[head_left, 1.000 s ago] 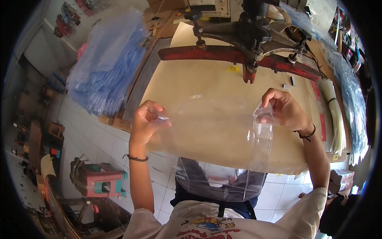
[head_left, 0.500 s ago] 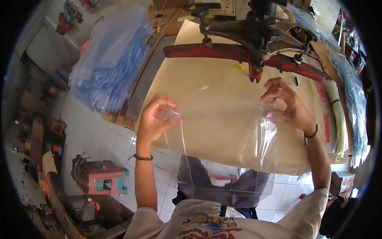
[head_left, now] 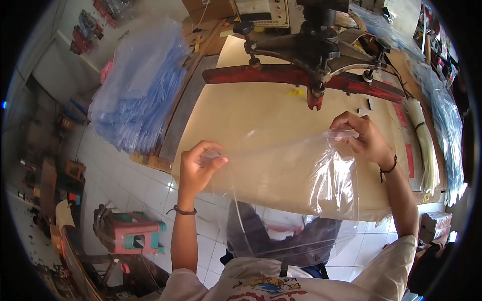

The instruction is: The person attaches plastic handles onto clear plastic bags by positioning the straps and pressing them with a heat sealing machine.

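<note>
Bag of clear, glossy plastic [head_left: 332,188], likely light, limp and slippery, best gripped at its top corners, hangs before the person [head_left: 233,288] at a tan-covered counter [head_left: 228,108], the bare left hand [head_left: 197,168] and bare right hand [head_left: 366,140] each pinching one corner.

Left grip [head_left: 197,169]: pinching | right grip [head_left: 367,141]: pinching, higher | forearms [head_left: 184,238]: apart, extended

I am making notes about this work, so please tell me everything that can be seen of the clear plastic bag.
The bag looks like thin, colourless plastic, see-through, with creases and bright glare on its right side. The left hand and right hand pinch its upper corners, spreading it; the right corner is higher in the picture. Its lower part hangs past the tan sheet.
</note>
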The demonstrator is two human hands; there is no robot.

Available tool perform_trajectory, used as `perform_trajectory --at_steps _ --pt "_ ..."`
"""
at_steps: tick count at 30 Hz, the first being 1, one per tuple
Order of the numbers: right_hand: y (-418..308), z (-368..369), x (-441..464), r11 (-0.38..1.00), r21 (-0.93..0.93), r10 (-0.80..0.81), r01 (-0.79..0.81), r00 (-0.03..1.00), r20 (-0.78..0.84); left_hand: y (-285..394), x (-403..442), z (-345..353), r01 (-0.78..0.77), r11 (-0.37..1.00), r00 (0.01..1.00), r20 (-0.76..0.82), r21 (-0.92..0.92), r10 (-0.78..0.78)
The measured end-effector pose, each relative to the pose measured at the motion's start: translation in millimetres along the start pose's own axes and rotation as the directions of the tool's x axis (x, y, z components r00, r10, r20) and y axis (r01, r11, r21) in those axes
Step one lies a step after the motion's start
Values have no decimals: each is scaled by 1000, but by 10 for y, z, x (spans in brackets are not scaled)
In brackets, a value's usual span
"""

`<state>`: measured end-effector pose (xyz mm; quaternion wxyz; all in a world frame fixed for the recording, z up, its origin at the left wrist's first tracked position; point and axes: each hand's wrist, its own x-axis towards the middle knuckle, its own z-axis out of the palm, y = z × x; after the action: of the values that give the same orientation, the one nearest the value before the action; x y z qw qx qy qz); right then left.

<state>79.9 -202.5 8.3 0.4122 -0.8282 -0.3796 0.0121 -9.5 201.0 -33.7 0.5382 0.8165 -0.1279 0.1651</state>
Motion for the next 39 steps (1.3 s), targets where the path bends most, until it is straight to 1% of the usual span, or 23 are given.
perform_trajectory --at_steps 2,5,8,11,12,14,17,20,23,26,29,32,35,38,39 --pt "-4 66 7 998 61 25 -24 999 -27 -15 -8 -47 99 994 994 41 -35 -98" --pt "-88 54 34 960 164 217 -225 974 65 -90 -5 -116 150 965 985 121 -217 -126" --pt "-55 47 20 894 350 262 -281 960 101 65 59 -60 176 955 984 69 -237 -164" --pt "20 60 41 972 232 44 -36 999 -28 54 88 8 70 955 997 6 -287 -71" --pt "13 44 43 984 179 0 8 999 -45 10 107 -3 -30 981 999 10 -190 33" --pt "-32 9 71 992 77 -96 101 993 -70 -118 132 -67 -232 973 972 44 12 232" --pt "14 -52 75 960 -169 -233 225 972 -30 -138 85 -84 -245 970 969 35 13 244" --pt "25 -50 70 968 -165 -194 190 981 -10 -60 97 -68 -217 975 976 32 39 216" --pt "4 -63 83 967 -171 -194 189 981 -9 -116 84 -51 -193 978 981 18 76 192" --pt "0 -78 82 959 -193 -220 208 975 -42 -90 69 4 -186 971 980 -39 148 193" --pt "56 -110 83 939 -224 -272 259 962 -25 -38 54 37 -175 964 982 -36 201 186" --pt "16 -92 47 988 -133 -88 84 996 -22 8 65 65 -110 966 993 -18 236 118" --pt "-51 -109 47 989 -147 4 -6 1000 -16 17 94 76 -161 947 987 40 279 156" --pt "10 -75 29 970 -226 -102 94 994 -28 -25 60 104 -115 973 993 -15 201 120" --pt "12 -52 26 978 -193 -88 80 996 -32 -2 52 102 -75 984 997 -24 164 80"
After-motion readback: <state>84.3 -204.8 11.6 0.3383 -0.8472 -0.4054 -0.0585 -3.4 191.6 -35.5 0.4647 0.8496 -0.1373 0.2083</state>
